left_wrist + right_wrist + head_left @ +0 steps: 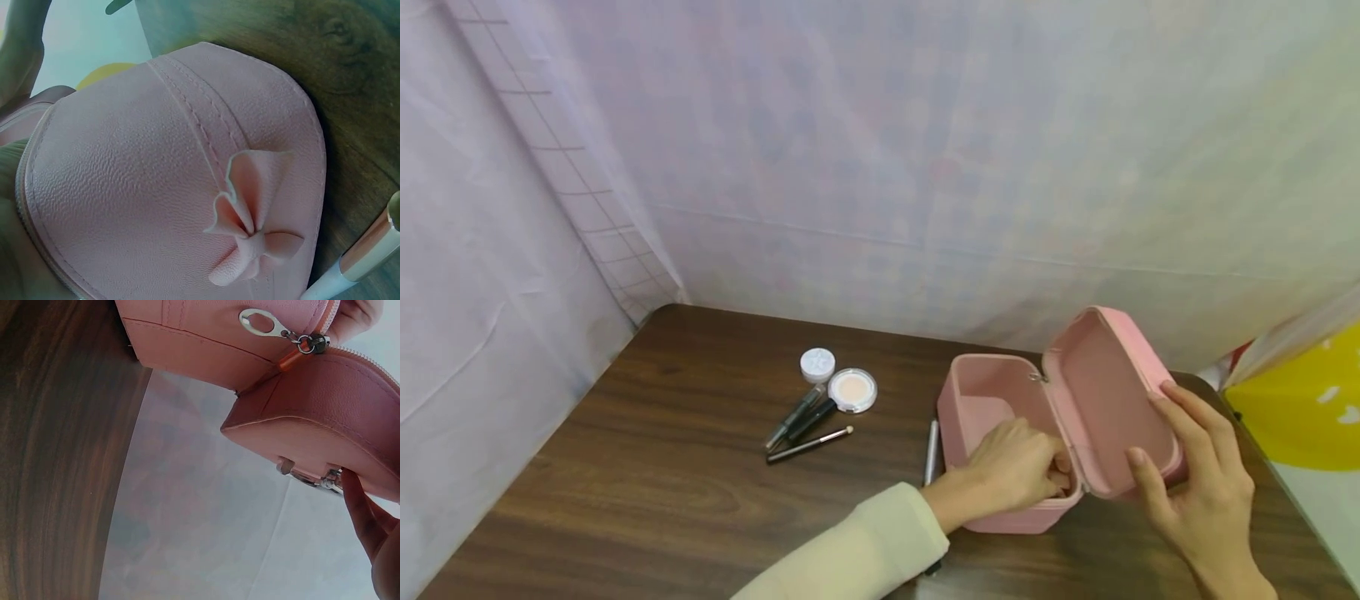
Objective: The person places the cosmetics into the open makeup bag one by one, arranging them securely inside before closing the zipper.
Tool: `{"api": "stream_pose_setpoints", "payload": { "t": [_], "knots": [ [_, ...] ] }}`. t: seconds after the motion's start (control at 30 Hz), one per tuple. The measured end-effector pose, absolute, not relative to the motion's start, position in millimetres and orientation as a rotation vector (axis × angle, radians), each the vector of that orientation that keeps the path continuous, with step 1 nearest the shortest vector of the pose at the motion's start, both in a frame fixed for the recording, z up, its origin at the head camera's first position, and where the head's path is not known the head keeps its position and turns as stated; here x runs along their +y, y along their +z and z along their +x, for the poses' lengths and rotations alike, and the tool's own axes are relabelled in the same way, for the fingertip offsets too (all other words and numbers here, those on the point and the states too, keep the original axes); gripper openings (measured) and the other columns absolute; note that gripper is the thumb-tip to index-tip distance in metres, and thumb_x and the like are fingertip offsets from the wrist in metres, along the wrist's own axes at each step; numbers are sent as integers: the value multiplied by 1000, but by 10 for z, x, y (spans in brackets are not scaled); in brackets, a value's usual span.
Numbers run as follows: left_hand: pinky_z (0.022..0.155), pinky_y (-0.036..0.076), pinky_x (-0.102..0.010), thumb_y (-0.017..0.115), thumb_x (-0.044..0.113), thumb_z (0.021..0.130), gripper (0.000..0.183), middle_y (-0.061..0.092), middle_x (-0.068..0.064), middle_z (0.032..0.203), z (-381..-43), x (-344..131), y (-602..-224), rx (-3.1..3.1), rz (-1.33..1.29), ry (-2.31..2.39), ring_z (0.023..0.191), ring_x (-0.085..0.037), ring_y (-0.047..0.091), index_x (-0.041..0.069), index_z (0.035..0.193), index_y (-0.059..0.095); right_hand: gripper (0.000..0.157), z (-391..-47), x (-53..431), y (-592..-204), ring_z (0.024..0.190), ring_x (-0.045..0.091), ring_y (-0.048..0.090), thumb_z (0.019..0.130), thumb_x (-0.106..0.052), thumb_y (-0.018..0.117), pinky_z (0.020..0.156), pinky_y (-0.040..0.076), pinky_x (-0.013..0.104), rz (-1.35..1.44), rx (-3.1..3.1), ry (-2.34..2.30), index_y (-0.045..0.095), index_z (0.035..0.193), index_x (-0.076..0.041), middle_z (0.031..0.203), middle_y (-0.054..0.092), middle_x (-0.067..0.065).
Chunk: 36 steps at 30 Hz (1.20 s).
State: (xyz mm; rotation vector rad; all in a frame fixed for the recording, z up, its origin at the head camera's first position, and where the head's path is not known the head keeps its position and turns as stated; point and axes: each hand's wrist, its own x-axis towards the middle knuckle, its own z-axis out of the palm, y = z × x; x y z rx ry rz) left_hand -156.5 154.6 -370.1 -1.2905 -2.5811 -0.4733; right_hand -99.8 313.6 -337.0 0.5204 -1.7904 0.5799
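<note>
A pink zip-up cosmetic case [951, 425] stands on the table's right side, its lid [1105, 400] tipped back to the right. My left hand [1018, 462] reaches down inside the case with bent fingers; the case wall hides the fingertips and anything between them. With the thumb at the lid's inner rim and fingers over its outer edge, my right hand [1210, 475] holds the lid. The left wrist view shows a pink bow [250, 244] on the case. A metal zipper pull [256, 322] hangs from the case in the right wrist view.
Left of the case lie a white round jar [817, 364], a cushion compact [853, 389], dark tubes [801, 417] and a thin brush [810, 445]. A silver-handled stick [932, 450] lies against the case, partly under my left forearm. A yellow object [1307, 417] is beyond the right edge.
</note>
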Motion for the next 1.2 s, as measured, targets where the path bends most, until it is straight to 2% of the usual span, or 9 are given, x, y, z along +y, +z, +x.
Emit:
{"api": "stream_pose_setpoints", "payload": {
  "t": [0.23,0.5,0.8,1.2],
  "knots": [
    [66,39,-12,74,46,79,11,63,29,80,-1581,1571,-3694,-2600,-1285,-478,70,8,52,38,87,74,61,-984,3164,-3368,111,23,57,88,-50,61,94,36,12,506,-1809,575,64,110,7,115,60,26],
    [71,39,-12,73,47,80,11,63,30,79,-1585,1582,-3691,-2588,-1296,-439,70,9,53,38,86,74,61,-993,3169,-3364,110,24,57,88,-50,61,94,36,12,506,-1811,567,64,110,7,115,60,26],
    [68,40,-13,75,45,79,8,62,30,75,-1574,1582,-3702,-2584,-1299,-457,69,9,53,39,84,73,60,-986,3184,-3387,111,24,56,89,-50,61,94,35,12,503,-1814,564,64,110,7,115,60,26],
    [60,37,-11,76,43,79,10,57,27,70,-1579,1536,-3690,-2688,-1302,-635,61,10,46,35,82,70,60,-1002,3201,-3409,111,24,56,89,-49,60,93,36,12,522,-1814,567,64,111,7,116,59,26]
  ]
}}
